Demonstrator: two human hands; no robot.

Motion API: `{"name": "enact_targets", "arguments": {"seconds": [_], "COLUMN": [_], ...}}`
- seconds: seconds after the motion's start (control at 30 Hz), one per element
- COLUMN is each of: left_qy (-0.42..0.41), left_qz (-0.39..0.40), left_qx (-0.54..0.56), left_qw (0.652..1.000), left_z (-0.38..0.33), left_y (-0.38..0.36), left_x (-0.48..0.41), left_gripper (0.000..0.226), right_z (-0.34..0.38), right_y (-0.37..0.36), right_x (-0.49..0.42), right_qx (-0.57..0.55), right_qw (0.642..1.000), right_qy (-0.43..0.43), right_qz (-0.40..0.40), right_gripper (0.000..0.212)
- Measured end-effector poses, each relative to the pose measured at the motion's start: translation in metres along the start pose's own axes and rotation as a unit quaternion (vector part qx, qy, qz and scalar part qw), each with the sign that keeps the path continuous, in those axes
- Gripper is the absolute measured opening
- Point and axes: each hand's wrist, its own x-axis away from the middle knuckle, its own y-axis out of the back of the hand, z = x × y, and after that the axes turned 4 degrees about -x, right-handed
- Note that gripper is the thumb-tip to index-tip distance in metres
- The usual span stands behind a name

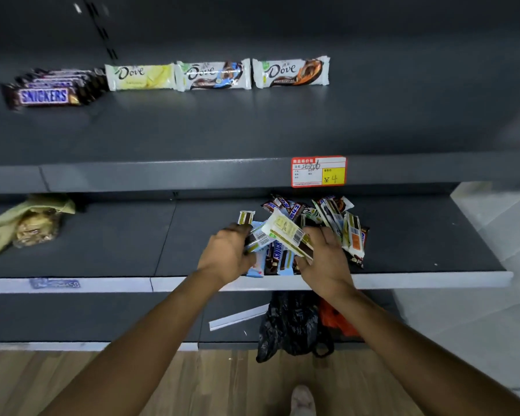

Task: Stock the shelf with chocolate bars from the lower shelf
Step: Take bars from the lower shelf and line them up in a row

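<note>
Both grips are busy over the pile of chocolate bars (330, 223), which lies loose on the lower shelf (418, 235), spreading under the knuckles and out to the right of the right hand (324, 259). The right grip is clamped on a white Dove bar (285, 232), back side up with its barcode showing, pinched at its near end so the rest slants away to the left. The left hand (225, 253) has its fingers curled round a bunch of bars (257, 240); how many I cannot tell.

These bars should be light and fairly stiff, but the glossy wrappers look slippery and the chocolate would likely snap if bent. Best taken across the middle, flat between thumb and fingers, not by the crimped ends.

Both forearms reach forward and inward, backs of the hands up, wrists nearly straight. Well above and beyond the grips, the upper shelf (252, 130) carries a Snickers row (45, 96) and three Dove bars (213, 75).
</note>
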Motion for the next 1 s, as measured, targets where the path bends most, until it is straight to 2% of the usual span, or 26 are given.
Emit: {"name": "enact_targets", "arguments": {"seconds": [0.2, 0.4, 0.6, 0.77, 0.87, 1.0], "left_qy": [-0.121, -0.188, -0.208, -0.203, -0.200, -0.170], "left_qz": [-0.061, -0.178, -0.241, -0.266, -0.266, -0.221], "left_qx": [-0.032, -0.049, -0.077, -0.096, -0.132, -0.188], "left_qw": [0.990, 0.965, 0.945, 0.938, 0.934, 0.942], "left_z": [0.009, 0.011, 0.001, -0.013, -0.023, -0.046], "left_y": [0.054, 0.098, 0.140, 0.165, 0.177, 0.185], "left_x": [0.035, 0.053, 0.059, 0.052, 0.046, 0.037], "left_gripper": [0.055, 0.050, 0.048, 0.043, 0.032, 0.024], "right_z": [0.041, 0.083, 0.119, 0.139, 0.146, 0.148], "right_y": [0.027, 0.056, 0.085, 0.105, 0.117, 0.133], "right_x": [0.017, 0.021, 0.010, -0.004, -0.013, -0.025], "right_qx": [-0.008, -0.046, -0.087, -0.147, -0.158, -0.173], "right_qw": [0.987, 0.975, 0.958, 0.952, 0.949, 0.949], "right_qy": [0.135, 0.170, 0.196, 0.161, 0.160, 0.150], "right_qz": [-0.089, -0.134, -0.193, -0.213, -0.220, -0.216], "right_gripper": [0.060, 0.054, 0.050, 0.049, 0.051, 0.039]}}
